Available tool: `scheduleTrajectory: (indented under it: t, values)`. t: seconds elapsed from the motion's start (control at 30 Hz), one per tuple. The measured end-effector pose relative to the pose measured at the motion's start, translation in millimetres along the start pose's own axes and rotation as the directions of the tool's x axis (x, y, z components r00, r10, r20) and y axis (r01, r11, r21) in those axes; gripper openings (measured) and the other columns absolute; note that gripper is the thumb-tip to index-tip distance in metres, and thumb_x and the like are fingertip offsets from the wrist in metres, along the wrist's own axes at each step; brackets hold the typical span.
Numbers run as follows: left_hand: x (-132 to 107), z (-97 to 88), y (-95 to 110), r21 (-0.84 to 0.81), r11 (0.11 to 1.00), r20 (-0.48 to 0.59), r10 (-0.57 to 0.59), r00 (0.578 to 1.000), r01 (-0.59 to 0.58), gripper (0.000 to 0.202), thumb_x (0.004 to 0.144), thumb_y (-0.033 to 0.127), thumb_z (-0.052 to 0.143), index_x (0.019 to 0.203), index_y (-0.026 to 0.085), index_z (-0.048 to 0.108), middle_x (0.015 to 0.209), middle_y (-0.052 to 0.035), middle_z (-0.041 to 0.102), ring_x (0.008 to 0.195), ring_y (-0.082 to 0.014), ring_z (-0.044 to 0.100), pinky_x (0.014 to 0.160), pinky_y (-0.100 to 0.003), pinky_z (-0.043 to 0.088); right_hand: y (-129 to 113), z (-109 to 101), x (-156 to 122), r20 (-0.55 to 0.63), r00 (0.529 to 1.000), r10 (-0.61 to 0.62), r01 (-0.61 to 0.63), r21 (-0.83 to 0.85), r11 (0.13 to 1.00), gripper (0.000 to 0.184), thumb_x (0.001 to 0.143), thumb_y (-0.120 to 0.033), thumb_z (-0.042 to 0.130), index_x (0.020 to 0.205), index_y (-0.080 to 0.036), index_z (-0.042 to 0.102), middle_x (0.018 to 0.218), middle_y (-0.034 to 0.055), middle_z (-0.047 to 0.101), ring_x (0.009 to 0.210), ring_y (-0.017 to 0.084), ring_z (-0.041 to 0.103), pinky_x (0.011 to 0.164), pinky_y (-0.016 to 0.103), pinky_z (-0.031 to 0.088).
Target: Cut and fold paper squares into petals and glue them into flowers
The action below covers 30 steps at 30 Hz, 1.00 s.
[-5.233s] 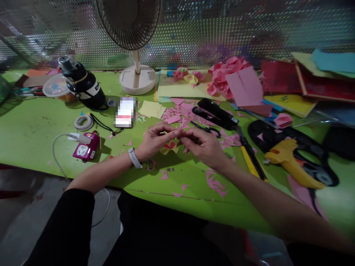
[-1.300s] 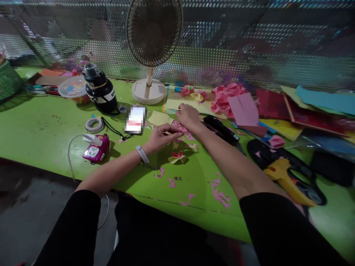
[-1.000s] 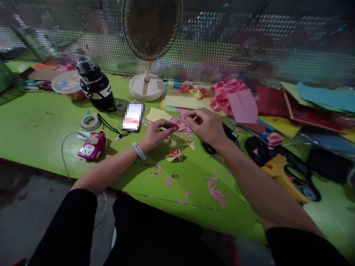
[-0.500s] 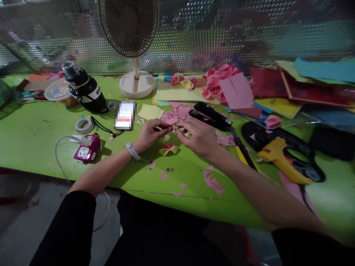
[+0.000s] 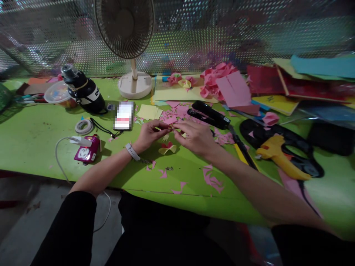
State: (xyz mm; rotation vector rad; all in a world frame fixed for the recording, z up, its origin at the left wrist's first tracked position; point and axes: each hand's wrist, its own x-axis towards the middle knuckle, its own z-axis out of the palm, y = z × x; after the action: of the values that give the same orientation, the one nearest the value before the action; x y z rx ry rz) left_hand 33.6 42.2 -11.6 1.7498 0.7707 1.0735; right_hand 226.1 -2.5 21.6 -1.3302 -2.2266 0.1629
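My left hand (image 5: 151,133) and my right hand (image 5: 195,136) meet fingertip to fingertip just above the green table (image 5: 36,136). Both pinch a small folded piece of paper (image 5: 172,128) between them; it is too small to make out clearly. Right below the hands lies a small yellow and pink paper flower (image 5: 167,148). Pink paper scraps (image 5: 177,113) are strewn behind the hands, beside a stack of yellow paper squares (image 5: 149,111). A white band is on my left wrist.
A black stapler (image 5: 208,114), a yellow glue gun (image 5: 280,155) on a black mat, scissors and coloured paper sheets lie to the right. A fan (image 5: 130,44), a black bottle (image 5: 83,90), a phone (image 5: 124,115), a tape roll (image 5: 84,126) and a pink socket (image 5: 85,151) are at the left and back.
My right hand reached to the far paper pile, then came back toward my left hand. Both hands now pinch the small paper piece together. The view has shifted slightly.
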Motion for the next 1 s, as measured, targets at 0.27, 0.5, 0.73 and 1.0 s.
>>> scheduleTrajectory:
  t: [0.27,0.5,0.73,1.0]
  values:
    - [6,-12.9,21,0.001,0.999,0.087,-0.051,0.995,0.051,0.035,0.079,0.029,0.077,0.108,0.012,0.068,0.09,-0.0083,0.073,0.079,-0.0137,0.069,0.073,-0.03,0.059,15,-8,-7,0.075,0.995,0.062,-0.067,0.06,0.996,0.026,0.094,-0.028,0.051,0.104,-0.024,0.075,0.1,0.0084,0.077,0.088,0.026,0.069,0.07,0.042,0.053]
    - [15,-28.8,39,0.206,0.977,0.193,-0.096,0.977,0.056,0.022,0.082,0.031,0.072,0.096,0.014,0.072,0.091,-0.0085,0.074,0.08,-0.0137,0.067,0.07,-0.026,0.054,30,-4,-26,0.232,0.965,0.12,-0.114,-0.042,0.993,0.027,0.091,-0.031,0.053,0.103,-0.022,0.075,0.108,0.0091,0.075,0.079,0.025,0.068,0.058,0.037,0.049]
    - [-23,-24.4,66,0.556,0.813,0.414,-0.086,0.906,-0.177,0.029,0.091,0.042,0.062,0.082,0.016,0.073,0.074,-0.0058,0.068,0.064,-0.0126,0.059,0.06,-0.026,0.045,50,-43,-43,0.031,0.981,0.194,-0.192,-0.042,0.98,0.03,0.091,-0.04,0.051,0.104,-0.027,0.075,0.105,0.0083,0.075,0.086,0.029,0.069,0.071,0.043,0.051]
    - [-60,-7.2,43,0.751,0.561,0.442,-0.037,0.896,-0.347,0.025,0.096,0.037,0.054,0.095,0.016,0.069,0.084,-0.0073,0.066,0.069,-0.0155,0.058,0.055,-0.025,0.04,72,-69,-47,-0.118,0.943,0.311,-0.319,-0.049,0.947,0.027,0.087,-0.041,0.055,0.099,-0.027,0.075,0.099,0.0096,0.075,0.082,0.032,0.068,0.073,0.046,0.05]
